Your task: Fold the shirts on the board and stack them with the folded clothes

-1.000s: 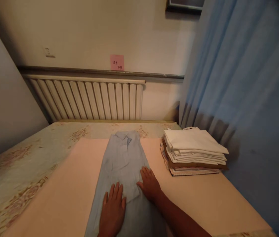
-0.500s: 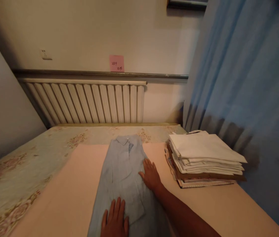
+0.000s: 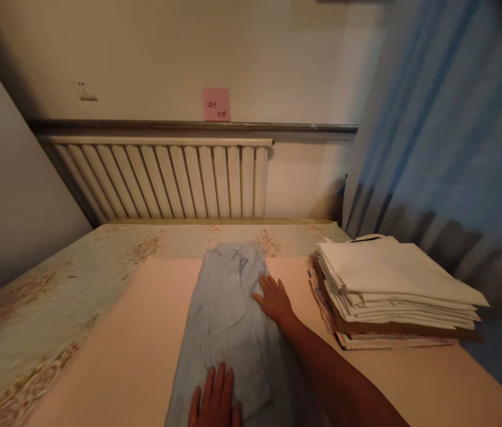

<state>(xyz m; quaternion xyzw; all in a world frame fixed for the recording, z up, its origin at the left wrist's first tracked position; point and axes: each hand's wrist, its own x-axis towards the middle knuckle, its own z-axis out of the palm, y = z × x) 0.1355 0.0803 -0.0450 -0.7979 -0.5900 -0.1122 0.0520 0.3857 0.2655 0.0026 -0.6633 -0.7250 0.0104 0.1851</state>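
Observation:
A light blue collared shirt [image 3: 219,320], its sides folded in to a long narrow shape, lies on a pink cloth [image 3: 144,332] with its collar at the far end. Flat on the lower part of the shirt rests my left hand [image 3: 216,400], fingers stretched out; its wrist is cut off by the bottom edge. My right hand [image 3: 275,299] lies open along the shirt's right edge, below the collar, palm down with the fingers pointing away from me. Neither hand grips the fabric.
A stack of folded clothes [image 3: 393,290], white on top with brown and striped ones beneath, sits to the right. Under the pink cloth is a floral bed cover [image 3: 55,308]. Behind stand a radiator [image 3: 166,178] and a wall; a blue curtain [image 3: 446,148] hangs at the right.
The camera view has shifted slightly, so everything appears a little differently placed. Both hands stay flat on the shirt, with the right hand slightly nearer the collar.

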